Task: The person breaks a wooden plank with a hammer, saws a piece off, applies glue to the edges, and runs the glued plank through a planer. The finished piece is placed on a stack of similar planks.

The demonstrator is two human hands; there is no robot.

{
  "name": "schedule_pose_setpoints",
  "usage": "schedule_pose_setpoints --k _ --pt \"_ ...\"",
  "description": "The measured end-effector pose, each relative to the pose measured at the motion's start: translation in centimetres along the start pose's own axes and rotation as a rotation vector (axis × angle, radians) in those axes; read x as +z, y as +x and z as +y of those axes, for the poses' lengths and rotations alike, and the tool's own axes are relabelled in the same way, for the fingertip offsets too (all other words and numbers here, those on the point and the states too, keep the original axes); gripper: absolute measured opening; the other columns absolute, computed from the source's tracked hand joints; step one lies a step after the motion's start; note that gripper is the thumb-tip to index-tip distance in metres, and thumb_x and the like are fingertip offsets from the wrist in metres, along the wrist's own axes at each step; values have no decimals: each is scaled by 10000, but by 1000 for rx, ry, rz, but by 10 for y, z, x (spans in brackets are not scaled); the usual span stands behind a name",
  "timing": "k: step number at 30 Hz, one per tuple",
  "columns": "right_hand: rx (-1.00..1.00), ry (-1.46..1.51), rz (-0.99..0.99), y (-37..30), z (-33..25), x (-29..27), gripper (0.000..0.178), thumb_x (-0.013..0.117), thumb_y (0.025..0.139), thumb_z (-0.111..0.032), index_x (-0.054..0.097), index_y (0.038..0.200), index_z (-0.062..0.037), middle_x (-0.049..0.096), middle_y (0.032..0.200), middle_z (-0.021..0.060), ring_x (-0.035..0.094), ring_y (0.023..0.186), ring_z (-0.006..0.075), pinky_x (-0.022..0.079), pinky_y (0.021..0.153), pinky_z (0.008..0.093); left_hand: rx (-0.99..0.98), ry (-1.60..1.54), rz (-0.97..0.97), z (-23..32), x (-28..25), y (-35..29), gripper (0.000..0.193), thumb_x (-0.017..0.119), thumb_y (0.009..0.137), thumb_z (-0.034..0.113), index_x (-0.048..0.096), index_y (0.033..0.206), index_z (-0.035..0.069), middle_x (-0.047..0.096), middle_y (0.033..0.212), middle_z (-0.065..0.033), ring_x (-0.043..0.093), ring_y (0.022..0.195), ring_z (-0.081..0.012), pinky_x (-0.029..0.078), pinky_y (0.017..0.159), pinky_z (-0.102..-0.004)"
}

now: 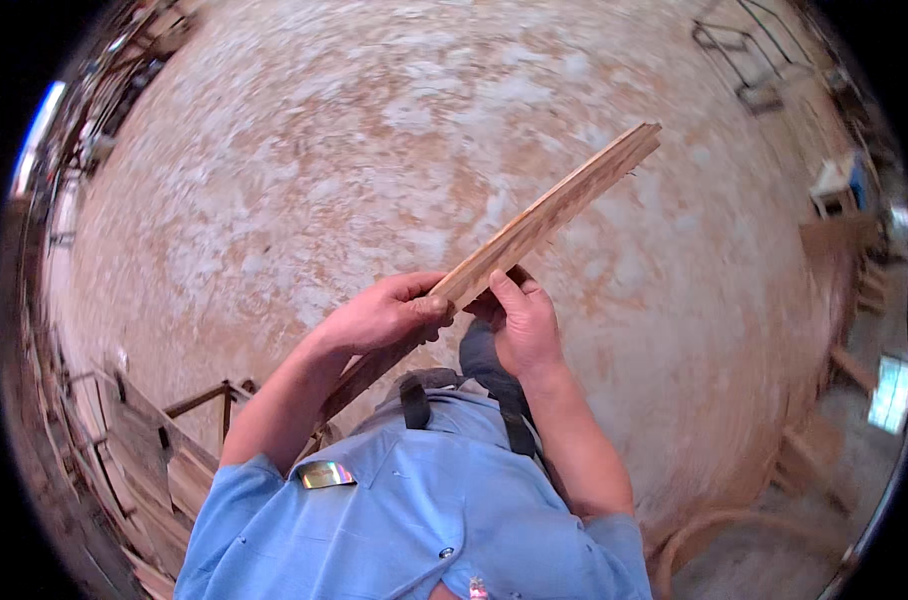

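Note:
A long, narrow wooden board (pixel 564 205) with rough, splintered edges slants across in front of my waist, its far end up to the right. It looks layered, perhaps strips lying together; I cannot tell how many. My left hand (pixel 399 312) is closed round its nearer part, thumb on top. Just right of it, my right hand (pixel 519 318) grips the lower edge, thumb on the near face and fingers behind. The near end runs down behind my left forearm, partly hidden.
Dusty, pale-brown floor (pixel 324 160) spreads ahead. Wooden boards (pixel 149 435) are stacked at the lower left beside a metal frame (pixel 209 400). Another thin metal frame (pixel 742 60) stands at the far right. A curved brown strip (pixel 709 522) lies at the lower right.

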State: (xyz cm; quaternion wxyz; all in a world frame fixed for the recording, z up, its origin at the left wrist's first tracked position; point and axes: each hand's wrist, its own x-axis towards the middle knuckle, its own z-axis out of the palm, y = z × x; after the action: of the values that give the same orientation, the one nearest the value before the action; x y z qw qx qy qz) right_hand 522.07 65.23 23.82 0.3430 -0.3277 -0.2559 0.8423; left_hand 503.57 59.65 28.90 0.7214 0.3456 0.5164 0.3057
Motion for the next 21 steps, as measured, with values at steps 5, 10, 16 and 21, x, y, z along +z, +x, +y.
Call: schedule_pose_setpoints --k 5,10,16,21 --pt "180 -4 -7 106 -29 54 234 518 948 -227 528 1113 -62 647 970 89 655 866 230 551 761 426 -75 -125 294 -2 -88 -19 453 452 987 322 471 1333 30 604 1031 -56 562 936 -140 469 827 -298" --pt "181 -150 -65 244 -61 102 241 506 949 -242 540 1101 -59 648 960 94 650 854 247 549 750 466 -76 73 525 -22 -162 -77 429 502 953 309 531 1281 34 590 982 -19 532 883 -111 462 803 -282" --pt "160 -172 -88 372 -53 199 254 494 959 -271 554 1089 -63 631 1023 100 626 916 251 536 776 476 -52 -290 654 -28 -246 -129 404 576 889 240 570 1225 16 579 895 2 512 808 -87 458 734 -257" --pt "252 -139 -106 463 -17 283 299 475 966 -307 551 1114 -59 606 1101 90 585 1010 273 501 845 502 -5 -312 785 0 -349 -152 321 585 874 203 605 1127 7 590 823 2 528 721 -88 451 655 -246"
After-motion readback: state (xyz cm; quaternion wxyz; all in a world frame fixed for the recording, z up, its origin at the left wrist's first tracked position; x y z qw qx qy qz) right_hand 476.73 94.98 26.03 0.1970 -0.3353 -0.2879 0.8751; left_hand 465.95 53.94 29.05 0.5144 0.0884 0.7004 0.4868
